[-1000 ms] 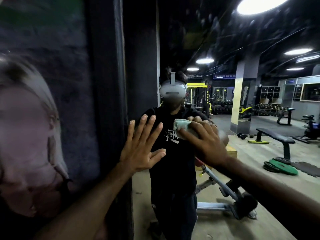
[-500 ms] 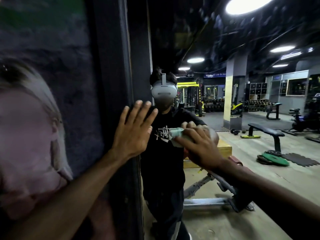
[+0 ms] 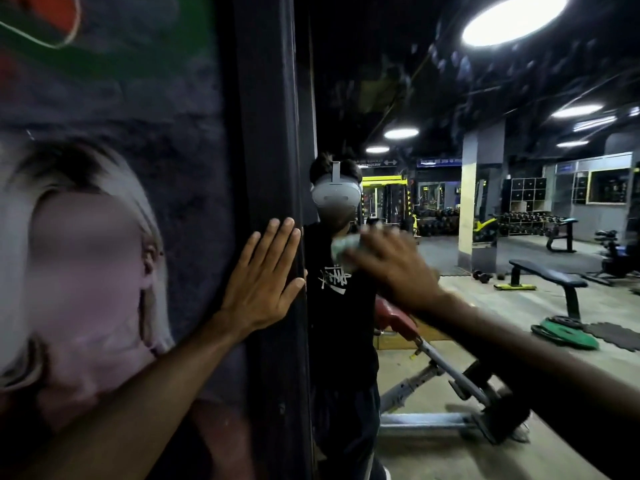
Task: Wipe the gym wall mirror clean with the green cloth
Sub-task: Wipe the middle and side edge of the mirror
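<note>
The wall mirror (image 3: 485, 306) fills the right half of the head view and reflects the gym and a person in a headset and black T-shirt. My right hand (image 3: 394, 271), blurred by motion, presses a pale green cloth (image 3: 343, 245) against the glass at chest height. Only a corner of the cloth shows past my fingers. My left hand (image 3: 263, 282) lies flat with fingers spread on the dark pillar (image 3: 273, 133) at the mirror's left edge.
A large printed poster (image 3: 104, 237) covers the wall left of the pillar. Reflected in the glass are an incline bench (image 3: 446, 382), a flat bench (image 3: 547, 275), green weight plates (image 3: 564, 332), a column (image 3: 479, 209) and dumbbell racks.
My right hand has carried the cloth up and slightly left across the glass. My left hand has shifted left from the mirror's edge onto the pillar. The view has swung left.
</note>
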The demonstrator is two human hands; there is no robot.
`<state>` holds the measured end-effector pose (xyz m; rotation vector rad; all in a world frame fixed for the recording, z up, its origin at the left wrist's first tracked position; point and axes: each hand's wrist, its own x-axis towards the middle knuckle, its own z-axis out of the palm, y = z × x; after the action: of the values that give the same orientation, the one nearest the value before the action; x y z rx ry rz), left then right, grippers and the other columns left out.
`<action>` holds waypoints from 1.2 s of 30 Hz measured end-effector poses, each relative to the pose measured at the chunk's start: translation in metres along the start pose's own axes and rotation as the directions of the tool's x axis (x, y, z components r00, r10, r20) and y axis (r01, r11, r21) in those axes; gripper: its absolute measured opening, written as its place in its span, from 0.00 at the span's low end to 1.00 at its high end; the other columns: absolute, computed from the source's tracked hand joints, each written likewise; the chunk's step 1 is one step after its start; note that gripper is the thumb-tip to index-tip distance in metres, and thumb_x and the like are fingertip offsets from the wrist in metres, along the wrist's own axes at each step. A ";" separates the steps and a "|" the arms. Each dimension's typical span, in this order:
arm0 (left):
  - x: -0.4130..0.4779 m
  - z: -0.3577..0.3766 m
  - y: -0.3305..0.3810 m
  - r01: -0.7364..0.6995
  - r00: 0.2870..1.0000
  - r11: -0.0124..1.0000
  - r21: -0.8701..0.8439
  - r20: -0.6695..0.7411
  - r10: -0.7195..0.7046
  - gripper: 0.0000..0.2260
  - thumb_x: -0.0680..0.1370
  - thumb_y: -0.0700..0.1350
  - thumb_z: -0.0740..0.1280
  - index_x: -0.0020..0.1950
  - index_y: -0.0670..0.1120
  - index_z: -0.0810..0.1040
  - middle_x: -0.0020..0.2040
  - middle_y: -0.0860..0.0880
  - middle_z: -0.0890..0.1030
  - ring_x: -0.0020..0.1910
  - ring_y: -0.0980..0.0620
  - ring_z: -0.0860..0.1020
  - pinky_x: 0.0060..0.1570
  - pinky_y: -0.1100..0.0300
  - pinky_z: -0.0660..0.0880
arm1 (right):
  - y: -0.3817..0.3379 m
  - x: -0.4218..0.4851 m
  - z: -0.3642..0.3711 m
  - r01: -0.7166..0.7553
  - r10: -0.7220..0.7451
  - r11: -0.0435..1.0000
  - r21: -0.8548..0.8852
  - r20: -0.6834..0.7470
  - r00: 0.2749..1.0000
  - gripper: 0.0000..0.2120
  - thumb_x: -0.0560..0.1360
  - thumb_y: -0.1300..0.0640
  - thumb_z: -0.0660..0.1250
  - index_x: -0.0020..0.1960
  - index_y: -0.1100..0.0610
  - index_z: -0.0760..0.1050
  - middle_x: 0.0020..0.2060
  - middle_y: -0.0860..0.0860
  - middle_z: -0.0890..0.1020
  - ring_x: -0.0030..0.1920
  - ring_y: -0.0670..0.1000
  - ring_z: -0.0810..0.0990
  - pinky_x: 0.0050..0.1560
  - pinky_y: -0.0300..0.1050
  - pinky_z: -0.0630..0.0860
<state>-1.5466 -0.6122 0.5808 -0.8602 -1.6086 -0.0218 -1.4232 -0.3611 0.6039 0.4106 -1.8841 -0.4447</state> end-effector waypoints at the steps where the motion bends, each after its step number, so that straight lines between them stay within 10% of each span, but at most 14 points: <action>1: 0.001 0.000 -0.002 0.002 1.000 1.000 0.003 -0.001 -0.002 0.35 0.82 0.57 0.56 0.84 0.40 0.52 0.84 0.39 0.54 0.84 0.41 0.52 0.80 0.42 0.53 | 0.010 0.025 -0.007 -0.100 0.101 0.995 0.016 -0.086 0.991 0.28 0.72 0.56 0.76 0.69 0.48 0.72 0.61 0.57 0.73 0.61 0.59 0.68 0.56 0.58 0.71; 4: -0.006 -0.001 -0.006 0.014 1.000 1.000 0.005 -0.003 -0.014 0.34 0.83 0.55 0.56 0.84 0.39 0.53 0.84 0.39 0.53 0.84 0.40 0.52 0.81 0.42 0.53 | 0.001 0.048 -0.009 -0.293 0.313 0.948 0.125 -0.192 0.930 0.28 0.71 0.60 0.73 0.69 0.50 0.71 0.59 0.57 0.72 0.58 0.58 0.67 0.53 0.57 0.71; 10: -0.027 0.002 -0.001 0.025 0.999 1.000 0.001 0.035 -0.025 0.35 0.82 0.53 0.56 0.84 0.40 0.48 0.84 0.40 0.51 0.84 0.41 0.49 0.81 0.42 0.52 | -0.046 -0.002 0.017 0.009 -0.016 0.993 0.118 0.060 0.998 0.24 0.75 0.53 0.71 0.70 0.48 0.71 0.63 0.60 0.74 0.63 0.63 0.71 0.59 0.60 0.71; 15: -0.028 0.000 0.006 0.056 0.997 0.998 -0.034 0.047 -0.054 0.35 0.82 0.52 0.57 0.84 0.40 0.48 0.84 0.40 0.50 0.84 0.41 0.49 0.81 0.42 0.52 | -0.038 0.036 0.011 -0.318 0.335 0.938 0.137 -0.120 0.935 0.25 0.74 0.54 0.69 0.71 0.50 0.72 0.63 0.60 0.73 0.62 0.60 0.66 0.57 0.57 0.68; 23: -0.108 0.006 0.042 0.056 0.982 0.997 -0.051 0.181 -0.046 0.36 0.83 0.54 0.56 0.84 0.40 0.43 0.84 0.38 0.46 0.84 0.39 0.47 0.82 0.43 0.51 | -0.119 -0.119 0.062 0.131 -0.138 0.989 0.070 0.106 0.985 0.20 0.79 0.52 0.60 0.70 0.48 0.72 0.64 0.59 0.73 0.61 0.63 0.75 0.57 0.58 0.68; 30: -0.121 0.005 0.049 0.083 0.971 0.995 -0.063 0.232 -0.066 0.36 0.83 0.54 0.56 0.84 0.40 0.43 0.84 0.39 0.44 0.84 0.40 0.46 0.81 0.42 0.51 | -0.110 -0.071 0.046 -0.205 0.205 0.976 0.076 0.005 0.979 0.24 0.79 0.43 0.58 0.72 0.49 0.74 0.64 0.61 0.75 0.64 0.63 0.69 0.61 0.60 0.67; 36: -0.155 0.006 0.067 0.084 0.963 0.994 -0.066 0.264 -0.064 0.37 0.82 0.53 0.57 0.84 0.38 0.45 0.84 0.37 0.48 0.84 0.39 0.48 0.82 0.43 0.50 | -0.127 -0.128 0.063 0.144 -0.151 0.988 0.058 0.154 0.976 0.20 0.81 0.54 0.60 0.72 0.48 0.71 0.64 0.61 0.77 0.62 0.66 0.76 0.61 0.64 0.70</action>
<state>-1.5205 -0.6402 0.4161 -0.8896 -1.8974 -0.0231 -1.4308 -0.4031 0.4179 0.5632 -2.0284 -0.5471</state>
